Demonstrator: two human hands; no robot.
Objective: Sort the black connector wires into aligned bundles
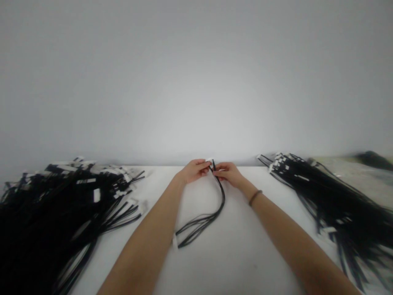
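Observation:
A black wire harness point(223, 196) hangs from both hands at the far side of the white table. My left hand point(197, 169) pinches its upper end beside a small white connector point(210, 159). Just to the right, my right hand point(227, 172) grips the black wires below that end, thumb and fingers closed. From there the wires curve down and left, fanning into separate strands. Their other end, a white connector point(175, 241), lies near my left forearm. Fine detail between the fingertips is too small and blurred to make out.
A large heap of black wire harnesses point(61, 217) with white connectors covers the left side. Another bundle of harnesses point(331, 200) lies on the right, next to clear plastic wrapping point(365, 180). A plain pale wall point(196, 82) rises behind the table point(239, 254).

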